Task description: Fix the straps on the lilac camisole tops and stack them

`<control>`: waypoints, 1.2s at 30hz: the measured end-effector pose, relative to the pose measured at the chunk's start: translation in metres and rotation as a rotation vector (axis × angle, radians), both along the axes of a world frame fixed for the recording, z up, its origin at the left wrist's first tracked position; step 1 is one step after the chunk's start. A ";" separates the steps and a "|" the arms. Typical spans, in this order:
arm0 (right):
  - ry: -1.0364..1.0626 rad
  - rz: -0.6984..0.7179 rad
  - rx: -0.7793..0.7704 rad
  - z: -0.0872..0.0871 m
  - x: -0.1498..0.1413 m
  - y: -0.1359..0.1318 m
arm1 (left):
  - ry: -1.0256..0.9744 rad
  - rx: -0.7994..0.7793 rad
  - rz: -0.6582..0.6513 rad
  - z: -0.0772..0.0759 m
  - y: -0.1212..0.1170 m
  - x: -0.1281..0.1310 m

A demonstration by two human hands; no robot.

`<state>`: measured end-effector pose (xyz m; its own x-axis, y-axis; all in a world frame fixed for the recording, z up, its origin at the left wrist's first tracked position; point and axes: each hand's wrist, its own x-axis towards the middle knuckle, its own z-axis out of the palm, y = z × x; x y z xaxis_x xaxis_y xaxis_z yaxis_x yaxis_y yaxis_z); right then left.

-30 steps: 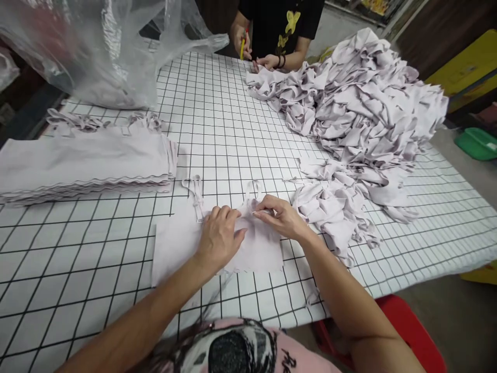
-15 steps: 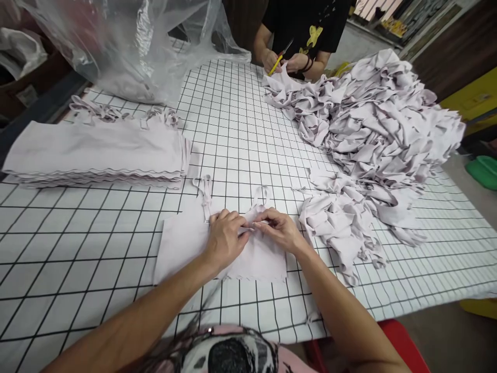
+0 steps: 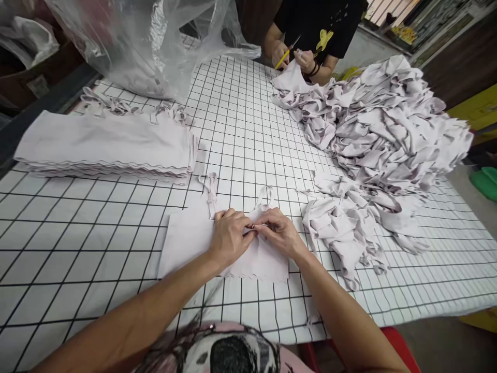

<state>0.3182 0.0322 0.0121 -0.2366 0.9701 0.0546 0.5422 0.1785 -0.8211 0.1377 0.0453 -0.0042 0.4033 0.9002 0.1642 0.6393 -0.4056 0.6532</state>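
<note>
A pale pinkish camisole (image 3: 186, 235) lies spread on the table in front of me, its two thin straps pointing away from me. My left hand (image 3: 233, 233) rests on its upper middle, thumb and fingers pinching the top edge. Close against it, my right hand (image 3: 279, 231) pinches the same edge, the fingertips of both hands nearly meeting. What exactly sits between the fingertips is too small to make out. To the right, a few crumpled garments (image 3: 337, 223) lie near my right forearm.
A neat stack of folded camisoles (image 3: 104, 142) lies at the left, a clear plastic bag (image 3: 155, 52) behind it. A large heap of crumpled garments (image 3: 396, 119) fills the right. Across the checked table (image 3: 240, 134), a co-worker (image 3: 314, 31) holds yellow-handled snips (image 3: 282, 58) and fabric.
My fingertips have drawn closer together on the camisole's top edge. The view has shifted slightly. The co-worker's hands have moved a little at the fabric.
</note>
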 end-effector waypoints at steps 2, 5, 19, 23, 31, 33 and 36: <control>-0.006 0.003 0.009 -0.001 0.001 -0.001 | -0.008 -0.001 0.002 -0.001 0.000 0.000; 0.007 0.006 0.023 -0.001 0.002 -0.002 | -0.014 -0.006 0.005 -0.002 0.001 0.001; -0.020 -0.007 0.060 -0.004 -0.001 -0.004 | -0.014 -0.005 0.012 -0.002 0.002 0.002; 0.003 -0.002 0.088 -0.004 -0.001 -0.004 | -0.017 -0.004 0.007 -0.001 0.002 0.003; -0.018 -0.018 0.096 -0.005 -0.002 -0.005 | -0.014 0.008 0.009 -0.003 0.001 0.003; -0.022 -0.016 0.102 -0.005 -0.002 -0.005 | -0.019 0.014 0.011 -0.003 0.001 0.003; -0.006 -0.021 0.102 -0.006 -0.001 -0.006 | -0.019 0.016 0.012 -0.003 0.001 0.003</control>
<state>0.3171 0.0266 0.0059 -0.2168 0.9643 0.1523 0.5517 0.2497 -0.7958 0.1408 0.0467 -0.0075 0.3889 0.9023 0.1861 0.6318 -0.4082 0.6589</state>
